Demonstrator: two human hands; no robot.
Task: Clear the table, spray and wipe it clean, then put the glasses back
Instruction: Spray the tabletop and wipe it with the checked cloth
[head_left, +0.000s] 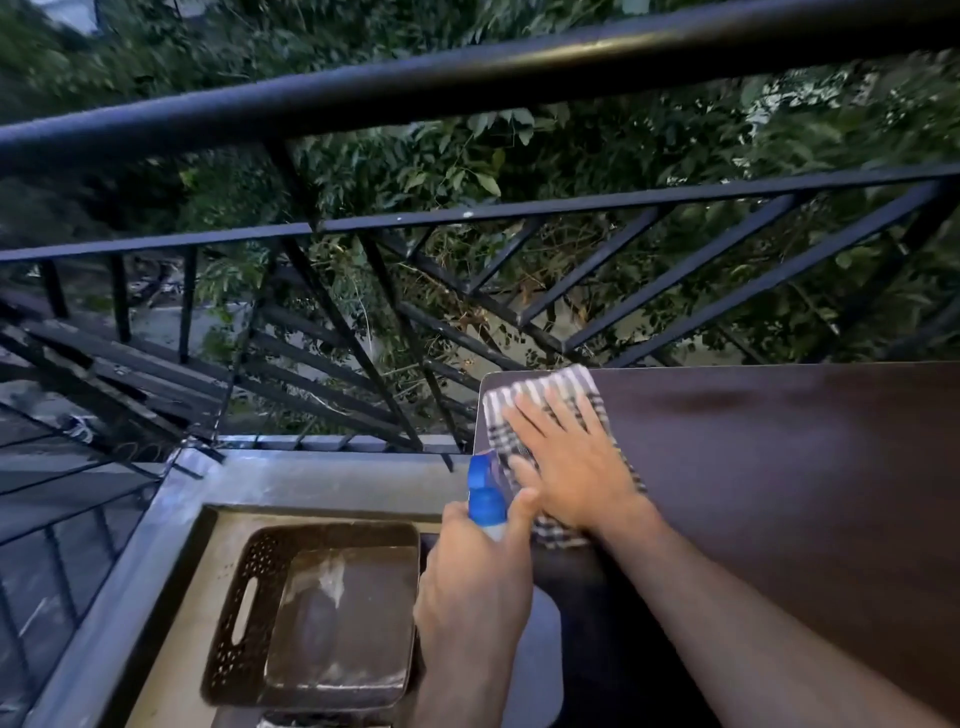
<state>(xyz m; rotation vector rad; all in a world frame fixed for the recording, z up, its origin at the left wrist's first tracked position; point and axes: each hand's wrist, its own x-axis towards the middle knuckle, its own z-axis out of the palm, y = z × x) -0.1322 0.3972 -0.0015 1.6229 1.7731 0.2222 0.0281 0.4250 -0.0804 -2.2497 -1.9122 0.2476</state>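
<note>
Tabletop (779, 467): flat right hand (566, 462) presses cloth (545, 395); left hand (472, 577) grips bottle (485, 499).

single head cam, wide-angle, facing fwd and down, close over table (779, 467) corner, railing (467, 218) beyond

Honestly there's nothing readable here, no text, brand, number or sign anywhere. The blue-capped spray bottle (487, 501) only shows its nozzle end, and any label on it is hidden by the left hand (470, 582) gripping it.
</note>
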